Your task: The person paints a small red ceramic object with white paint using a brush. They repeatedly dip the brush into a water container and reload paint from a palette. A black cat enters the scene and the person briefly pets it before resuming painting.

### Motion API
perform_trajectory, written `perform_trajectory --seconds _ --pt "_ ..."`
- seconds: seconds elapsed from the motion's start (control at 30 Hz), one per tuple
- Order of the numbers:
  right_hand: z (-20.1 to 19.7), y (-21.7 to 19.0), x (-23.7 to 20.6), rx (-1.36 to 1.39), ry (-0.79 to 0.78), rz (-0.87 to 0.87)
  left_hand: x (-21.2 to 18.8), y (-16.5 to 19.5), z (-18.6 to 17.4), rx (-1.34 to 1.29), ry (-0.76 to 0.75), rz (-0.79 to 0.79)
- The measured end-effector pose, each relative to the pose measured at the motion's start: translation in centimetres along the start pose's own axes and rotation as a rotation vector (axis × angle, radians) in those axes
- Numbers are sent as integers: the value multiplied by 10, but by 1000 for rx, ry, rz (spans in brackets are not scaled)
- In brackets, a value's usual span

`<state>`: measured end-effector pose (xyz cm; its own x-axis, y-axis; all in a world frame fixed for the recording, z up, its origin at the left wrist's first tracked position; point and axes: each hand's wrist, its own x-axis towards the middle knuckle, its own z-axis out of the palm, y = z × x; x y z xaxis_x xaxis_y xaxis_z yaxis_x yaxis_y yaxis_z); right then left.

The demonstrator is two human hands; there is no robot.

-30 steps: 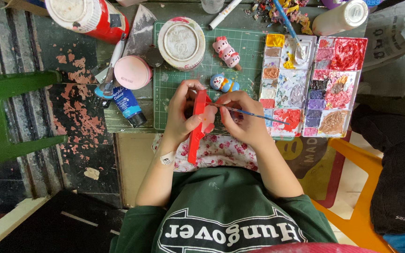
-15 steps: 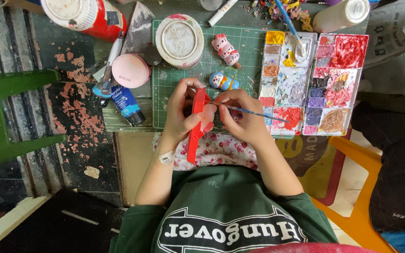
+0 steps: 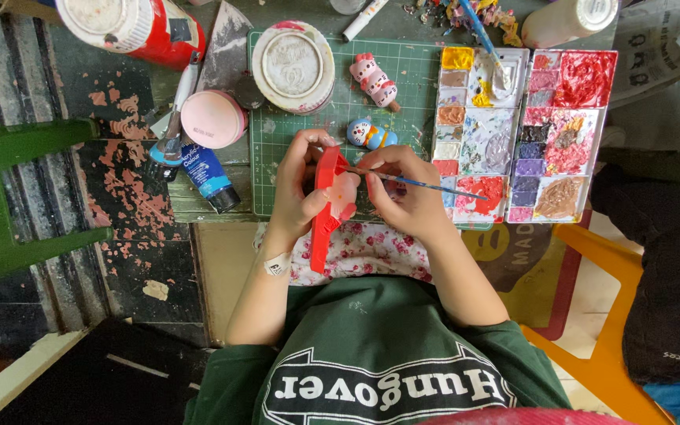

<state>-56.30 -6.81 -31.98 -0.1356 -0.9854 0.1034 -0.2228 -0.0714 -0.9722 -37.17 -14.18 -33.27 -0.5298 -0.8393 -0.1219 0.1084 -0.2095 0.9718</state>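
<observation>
Left hand (image 3: 302,185): closed around a red flat piece (image 3: 326,206), held upright on edge above the green cutting mat (image 3: 415,75).
Right hand (image 3: 411,193): pinching a thin blue brush (image 3: 426,184), tip at the piece's upper face.
Piece relative to grip: fingers wrap its upper half; the lower end hangs free toward the lap.
Risk: wet paint may smear onto the holding fingers (they sit close to the brush tip), or drip on the floral cloth (image 3: 364,248).

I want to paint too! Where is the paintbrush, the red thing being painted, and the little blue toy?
paintbrush (image 3: 426,184), head view, on the middle of its thin blue handle.
red thing (image 3: 325,206), head view, on its long red edge beside the left hand.
little blue toy (image 3: 372,135), head view, on its round body.
</observation>
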Motion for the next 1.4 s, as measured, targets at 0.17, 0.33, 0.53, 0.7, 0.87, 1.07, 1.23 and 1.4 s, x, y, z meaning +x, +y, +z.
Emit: perform_trajectory --seconds 0.17,0.33,0.53,0.7,0.87,1.07,1.23,1.4 --pt "-1 -3 3 -18 -42 -52 3 0 -2 21 -10 22" --pt "0 -6 4 3 -22 -3 2 -3 -5 37 -2 32" --pt "-18 -1 -10 20 149 -96 7 -6 -10 -56 0 62" --pt "-17 5 -47 366 471 -16 1 -15 -14 -89 76 172" --pt "21 15 -84 480 362 -101 -17 -34 -10 -184 290 263" --pt "40 26 -115 630 316 119 -53 -61 10 215 638 496" --pt "37 20 -129 668 264 203 -74 -79 19 201 692 615" --pt "34 11 -131 508 229 228 -97 -83 10 312 587 677"
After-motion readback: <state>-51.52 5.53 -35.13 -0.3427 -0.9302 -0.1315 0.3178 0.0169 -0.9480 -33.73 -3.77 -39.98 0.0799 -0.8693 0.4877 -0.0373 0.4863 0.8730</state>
